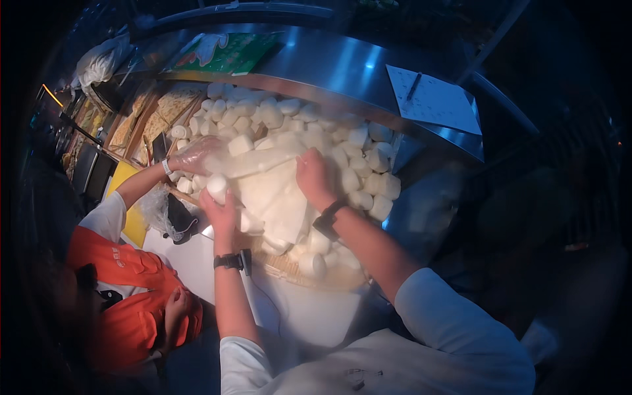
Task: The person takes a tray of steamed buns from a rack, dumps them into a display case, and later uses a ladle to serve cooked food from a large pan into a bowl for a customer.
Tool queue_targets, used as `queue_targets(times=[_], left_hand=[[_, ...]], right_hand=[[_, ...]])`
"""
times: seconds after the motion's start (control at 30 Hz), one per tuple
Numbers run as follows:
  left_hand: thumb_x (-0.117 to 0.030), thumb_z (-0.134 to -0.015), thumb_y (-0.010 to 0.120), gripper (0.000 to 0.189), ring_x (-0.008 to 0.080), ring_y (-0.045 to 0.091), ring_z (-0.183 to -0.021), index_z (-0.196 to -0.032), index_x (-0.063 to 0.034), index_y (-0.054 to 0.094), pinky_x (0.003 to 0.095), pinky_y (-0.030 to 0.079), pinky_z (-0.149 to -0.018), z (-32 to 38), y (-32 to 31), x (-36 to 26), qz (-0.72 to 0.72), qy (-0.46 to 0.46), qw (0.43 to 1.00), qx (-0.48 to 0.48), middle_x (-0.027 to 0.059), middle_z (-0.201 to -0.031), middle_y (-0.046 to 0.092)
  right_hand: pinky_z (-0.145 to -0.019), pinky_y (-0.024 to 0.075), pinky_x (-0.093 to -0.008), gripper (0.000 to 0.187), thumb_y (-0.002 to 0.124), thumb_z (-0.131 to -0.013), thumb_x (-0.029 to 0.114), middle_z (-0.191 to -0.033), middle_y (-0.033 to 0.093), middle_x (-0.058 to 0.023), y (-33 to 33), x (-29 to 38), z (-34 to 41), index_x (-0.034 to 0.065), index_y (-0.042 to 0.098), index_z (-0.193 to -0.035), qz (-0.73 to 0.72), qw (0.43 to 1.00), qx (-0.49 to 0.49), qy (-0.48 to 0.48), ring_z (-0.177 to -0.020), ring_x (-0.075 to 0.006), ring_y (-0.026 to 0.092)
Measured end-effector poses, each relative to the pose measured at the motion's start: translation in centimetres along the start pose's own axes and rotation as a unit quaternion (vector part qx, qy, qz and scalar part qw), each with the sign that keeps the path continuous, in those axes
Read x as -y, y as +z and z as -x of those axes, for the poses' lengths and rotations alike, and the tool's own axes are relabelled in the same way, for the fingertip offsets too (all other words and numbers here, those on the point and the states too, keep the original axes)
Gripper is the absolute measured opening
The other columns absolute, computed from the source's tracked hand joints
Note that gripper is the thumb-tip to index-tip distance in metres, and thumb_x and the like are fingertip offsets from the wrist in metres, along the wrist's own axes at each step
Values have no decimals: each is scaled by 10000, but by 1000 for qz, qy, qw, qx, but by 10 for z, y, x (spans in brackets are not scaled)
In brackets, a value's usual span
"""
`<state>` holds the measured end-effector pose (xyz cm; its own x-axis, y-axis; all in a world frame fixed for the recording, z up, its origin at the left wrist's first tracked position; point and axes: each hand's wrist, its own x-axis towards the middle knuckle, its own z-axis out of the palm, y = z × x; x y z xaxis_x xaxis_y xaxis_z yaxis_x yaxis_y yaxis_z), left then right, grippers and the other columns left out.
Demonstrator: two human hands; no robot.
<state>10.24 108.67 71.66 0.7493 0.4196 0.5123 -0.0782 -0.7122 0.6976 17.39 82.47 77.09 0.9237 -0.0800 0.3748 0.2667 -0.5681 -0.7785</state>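
My left hand (219, 212) holds a single white steamed bun (217, 188) upright in its fingers, at the near left of a big heap of buns. My right hand (314, 177) is closed on the edge of a white cloth (274, 195), which lies across the middle of the heap. Part of the cloth looks raised in a fold towards the left. Many more steamed buns (270, 116) show behind and to the right of it. A few buns (312, 265) rest at the near rim of the woven bamboo tray (291, 272). Haze blurs the middle.
A co-worker's plastic-gloved hand (200, 153) reaches over the buns from the left, close to my left hand. Flatbreads (165, 116) fill wooden trays beyond. A steel ledge (326, 64) at the back carries a paper sheet (429, 98) with a pen (414, 87). A crumpled plastic bag (160, 207) lies left.
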Motion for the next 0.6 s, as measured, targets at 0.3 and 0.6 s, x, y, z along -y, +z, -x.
queue_targets(times=[0.3,0.6], left_hand=[[-185,-810,749,746,385,473,-1255,-1423,4,369,457,367,-1083,108,-1,-44,57,-160,984,49,244,-1335,489],[-387,-782,766,806,429,299,-1416,-1466,-147,414,496,250,-1159,70,-2,-115,-34,-150,984,94,247,-1456,416]], right_hand=[[-663,482,-382,235,719,-881,148,-762,599,-151,-44,-7,-48,43,508,-887,-32,997,-36,-68,-697,-296,587],[-649,463,-422,182,676,-893,68,-810,569,-178,-121,75,-21,35,498,-880,26,964,88,-249,-744,-389,566]])
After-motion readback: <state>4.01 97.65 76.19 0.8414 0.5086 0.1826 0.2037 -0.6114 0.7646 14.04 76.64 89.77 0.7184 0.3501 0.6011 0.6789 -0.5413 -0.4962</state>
